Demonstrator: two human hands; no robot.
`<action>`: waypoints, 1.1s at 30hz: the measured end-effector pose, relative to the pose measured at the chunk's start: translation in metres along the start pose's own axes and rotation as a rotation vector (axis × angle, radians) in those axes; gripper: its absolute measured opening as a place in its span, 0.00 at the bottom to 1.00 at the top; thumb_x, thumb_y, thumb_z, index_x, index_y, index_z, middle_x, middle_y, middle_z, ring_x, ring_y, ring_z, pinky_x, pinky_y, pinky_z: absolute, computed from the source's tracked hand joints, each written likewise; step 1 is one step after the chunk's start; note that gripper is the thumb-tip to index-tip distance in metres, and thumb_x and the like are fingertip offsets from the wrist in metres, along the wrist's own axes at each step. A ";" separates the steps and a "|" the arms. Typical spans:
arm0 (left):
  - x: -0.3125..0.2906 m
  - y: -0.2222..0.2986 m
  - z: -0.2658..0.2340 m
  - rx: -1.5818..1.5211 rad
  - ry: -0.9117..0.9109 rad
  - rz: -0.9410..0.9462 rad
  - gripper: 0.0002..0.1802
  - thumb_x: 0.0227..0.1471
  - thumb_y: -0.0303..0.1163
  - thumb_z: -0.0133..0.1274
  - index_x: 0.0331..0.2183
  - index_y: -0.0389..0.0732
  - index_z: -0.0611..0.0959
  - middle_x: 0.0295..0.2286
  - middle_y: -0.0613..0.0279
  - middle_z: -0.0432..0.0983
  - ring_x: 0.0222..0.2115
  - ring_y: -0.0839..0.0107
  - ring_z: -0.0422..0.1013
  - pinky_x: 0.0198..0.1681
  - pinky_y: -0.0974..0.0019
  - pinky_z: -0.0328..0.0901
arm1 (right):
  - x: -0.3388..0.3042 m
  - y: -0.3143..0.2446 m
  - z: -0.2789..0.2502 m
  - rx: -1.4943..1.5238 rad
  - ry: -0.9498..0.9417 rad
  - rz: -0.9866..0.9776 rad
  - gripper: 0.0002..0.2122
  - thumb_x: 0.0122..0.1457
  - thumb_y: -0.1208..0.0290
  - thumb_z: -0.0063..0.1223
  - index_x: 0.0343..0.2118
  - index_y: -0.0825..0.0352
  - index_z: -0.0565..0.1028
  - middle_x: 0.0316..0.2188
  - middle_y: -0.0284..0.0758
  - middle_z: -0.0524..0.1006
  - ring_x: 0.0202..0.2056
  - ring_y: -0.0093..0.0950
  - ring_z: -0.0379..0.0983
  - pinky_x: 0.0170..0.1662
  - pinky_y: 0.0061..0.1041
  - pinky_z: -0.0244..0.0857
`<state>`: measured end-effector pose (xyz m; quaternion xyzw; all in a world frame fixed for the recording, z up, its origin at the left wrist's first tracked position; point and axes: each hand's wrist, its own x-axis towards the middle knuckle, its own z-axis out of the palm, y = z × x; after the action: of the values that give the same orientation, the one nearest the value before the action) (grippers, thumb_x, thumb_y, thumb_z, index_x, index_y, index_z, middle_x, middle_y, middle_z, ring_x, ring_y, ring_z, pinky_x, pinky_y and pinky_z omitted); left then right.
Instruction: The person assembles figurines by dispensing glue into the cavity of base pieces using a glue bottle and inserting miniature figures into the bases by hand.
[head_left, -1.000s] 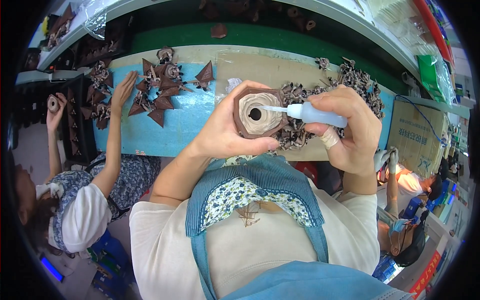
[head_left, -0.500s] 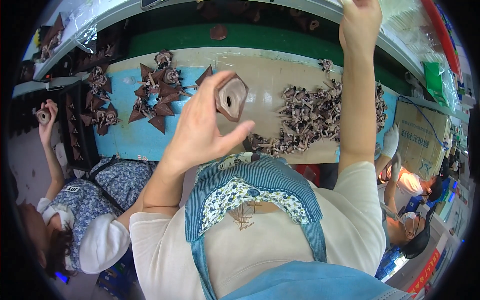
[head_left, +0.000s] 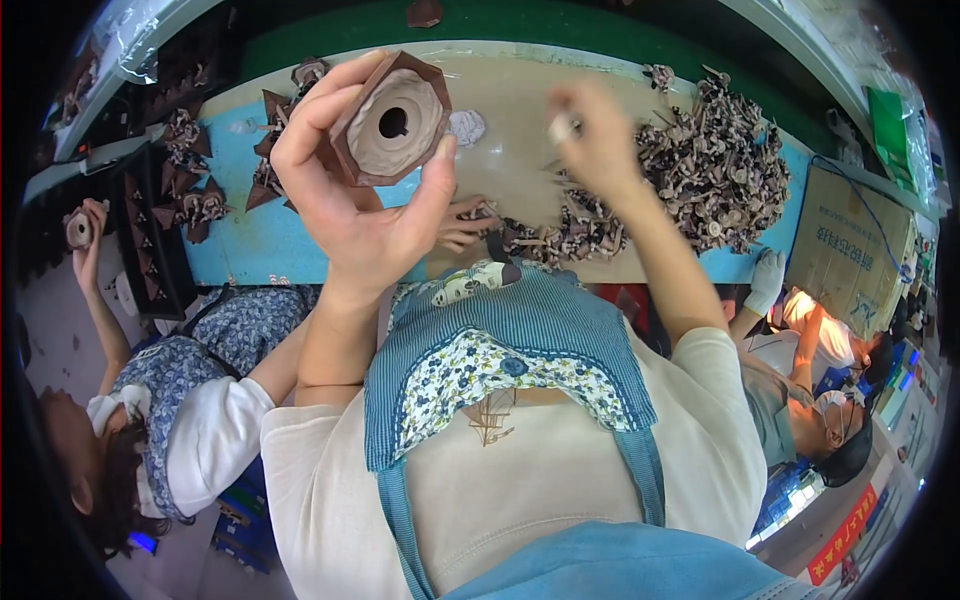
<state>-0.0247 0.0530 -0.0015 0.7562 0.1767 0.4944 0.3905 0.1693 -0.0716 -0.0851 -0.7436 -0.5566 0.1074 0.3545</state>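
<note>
A: How many pieces are held in the left hand (head_left: 355, 235)?
B: One. A brown piece (head_left: 412, 112) is clamped between thumb and fingers, and it is held up over the table (head_left: 510, 165).
A: And in the right hand (head_left: 597, 150)?
B: That cannot be told. The hand is blurred and a small pale patch is seen near the fingertips, but whether anything is gripped is not shown.
A: What else can be counted?
B: One crumpled white tissue (head_left: 466, 127) is seen just to the right of the left hand. One heap of small brown-and-cream parts (head_left: 715, 175) is piled to the right of the right hand, too dense to be counted. One cardboard box (head_left: 845, 250) is placed farther right. Well to the left of the left hand, one similar piece (head_left: 78, 231) is held in a co-worker's hand (head_left: 92, 242).
A: How is the clamped piece shaped?
B: A many-sided, dark brown rim is set around a rippled, tan hollow, and one dark, notched round hole is seen in the middle.
</note>
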 end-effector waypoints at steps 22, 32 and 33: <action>0.000 0.016 0.032 -0.061 0.150 0.225 0.42 0.32 0.18 0.67 0.42 0.45 0.55 0.43 0.50 0.61 0.46 0.58 0.66 0.51 0.56 0.63 | -0.072 0.009 0.046 0.651 -0.085 0.588 0.18 0.56 0.59 0.54 0.39 0.70 0.71 0.32 0.35 0.76 0.35 0.23 0.71 0.41 0.22 0.63; 0.000 0.017 0.032 -0.420 0.141 -0.104 0.39 0.35 0.22 0.66 0.45 0.39 0.58 0.45 0.52 0.62 0.45 0.64 0.66 0.51 0.62 0.61 | -0.004 -0.050 -0.058 1.275 0.083 0.416 0.14 0.54 0.70 0.56 0.41 0.67 0.68 0.35 0.35 0.74 0.36 0.26 0.72 0.39 0.26 0.68; -0.001 0.017 0.027 -0.430 0.137 -0.100 0.39 0.35 0.22 0.66 0.45 0.39 0.58 0.45 0.52 0.62 0.45 0.64 0.66 0.51 0.62 0.61 | -0.001 -0.054 -0.064 1.310 0.025 0.386 0.15 0.54 0.70 0.56 0.42 0.67 0.67 0.34 0.36 0.73 0.35 0.28 0.71 0.38 0.26 0.67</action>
<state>-0.0037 0.0304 0.0058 0.6107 0.1306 0.5508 0.5537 0.1633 -0.0919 -0.0038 -0.4627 -0.2297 0.4748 0.7125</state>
